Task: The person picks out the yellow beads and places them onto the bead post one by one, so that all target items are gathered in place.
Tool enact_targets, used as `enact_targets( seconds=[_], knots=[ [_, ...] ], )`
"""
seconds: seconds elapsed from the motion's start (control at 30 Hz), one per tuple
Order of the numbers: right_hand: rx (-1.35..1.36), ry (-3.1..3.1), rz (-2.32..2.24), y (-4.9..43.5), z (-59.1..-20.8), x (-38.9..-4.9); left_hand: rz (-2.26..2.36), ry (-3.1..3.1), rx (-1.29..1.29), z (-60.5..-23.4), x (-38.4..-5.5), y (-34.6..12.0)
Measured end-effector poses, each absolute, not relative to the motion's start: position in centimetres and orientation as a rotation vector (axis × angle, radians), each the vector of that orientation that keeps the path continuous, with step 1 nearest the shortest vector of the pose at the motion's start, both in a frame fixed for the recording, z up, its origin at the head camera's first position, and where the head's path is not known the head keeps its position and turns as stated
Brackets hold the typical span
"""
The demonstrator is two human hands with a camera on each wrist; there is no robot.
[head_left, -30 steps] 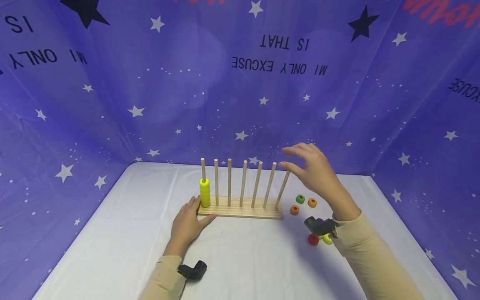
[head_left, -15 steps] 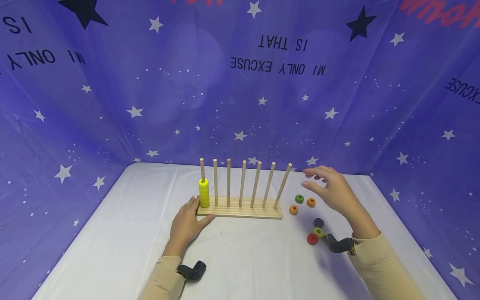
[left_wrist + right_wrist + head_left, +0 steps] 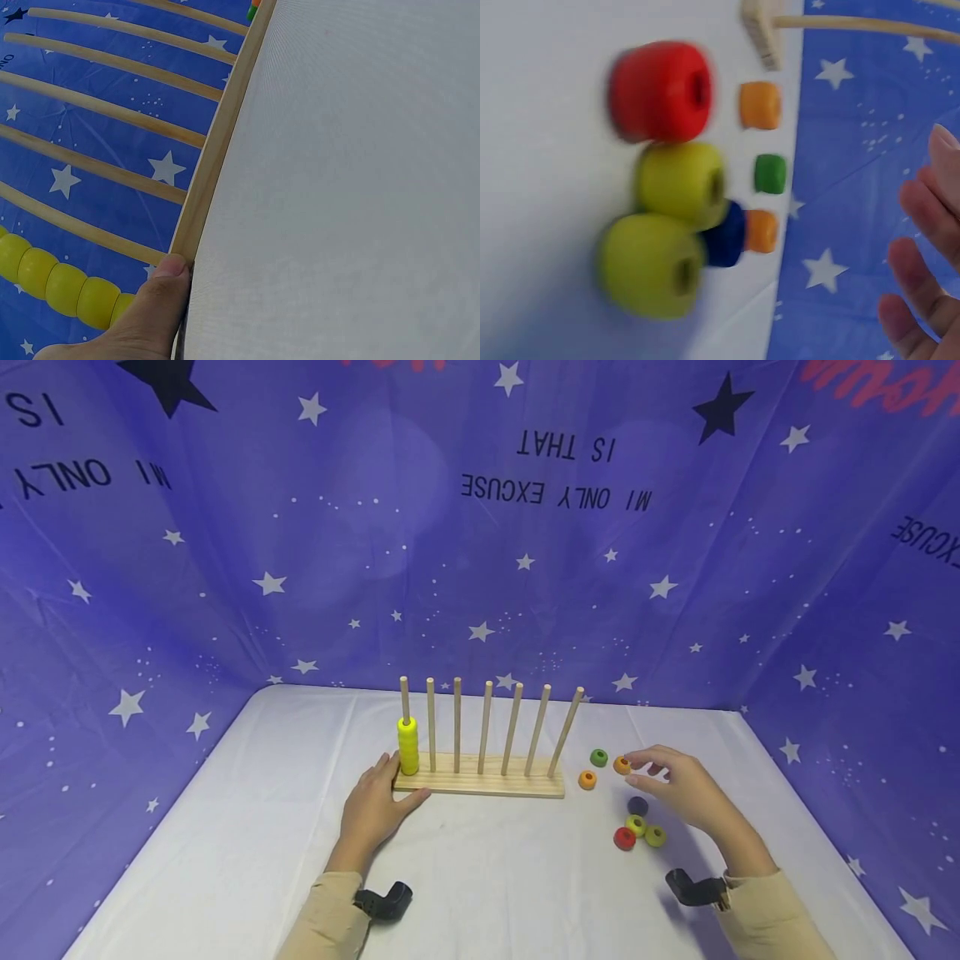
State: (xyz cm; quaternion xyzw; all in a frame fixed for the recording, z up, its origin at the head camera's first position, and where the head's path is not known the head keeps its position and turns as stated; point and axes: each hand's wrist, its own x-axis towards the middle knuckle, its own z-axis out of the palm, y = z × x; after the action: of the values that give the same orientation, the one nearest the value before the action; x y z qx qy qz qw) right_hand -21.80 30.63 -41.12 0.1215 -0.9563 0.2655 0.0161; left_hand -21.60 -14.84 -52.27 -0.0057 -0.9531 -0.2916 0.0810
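Note:
A wooden peg rack with several upright pegs stands mid-table. Stacked yellow beads fill the lower part of its leftmost peg. My left hand grips the rack's left end, thumb along the front edge; the left wrist view shows the thumb on the base. My right hand is over the loose beads at the right, fingers apart and holding nothing. Its fingertips overlap an orange bead in the head view. Around it are a green bead, another orange bead and a dark blue bead.
Nearer the front lie a red bead and two yellow-green beads, one touching the red bead in the right wrist view. A white cloth covers the table. Blue star-printed curtains enclose the back and sides.
My right hand has moved from above the rightmost peg, right and down to the loose beads, staying empty. My left hand and the rack have stayed put.

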Motion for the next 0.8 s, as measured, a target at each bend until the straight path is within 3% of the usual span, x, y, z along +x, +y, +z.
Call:
enact_targets(
  seconds=[0.47,0.8],
  knots=[
    [0.215,-3.153,0.938,32.4,-44.9,-20.5,-0.882,-2.862,-0.017,-51.9,-21.5,-14.7],
    [0.289,-3.127,0.949,33.5,-45.8,-19.6,-0.887,-2.859,-0.015,-52.0,-21.6,-14.7]
  ],
)
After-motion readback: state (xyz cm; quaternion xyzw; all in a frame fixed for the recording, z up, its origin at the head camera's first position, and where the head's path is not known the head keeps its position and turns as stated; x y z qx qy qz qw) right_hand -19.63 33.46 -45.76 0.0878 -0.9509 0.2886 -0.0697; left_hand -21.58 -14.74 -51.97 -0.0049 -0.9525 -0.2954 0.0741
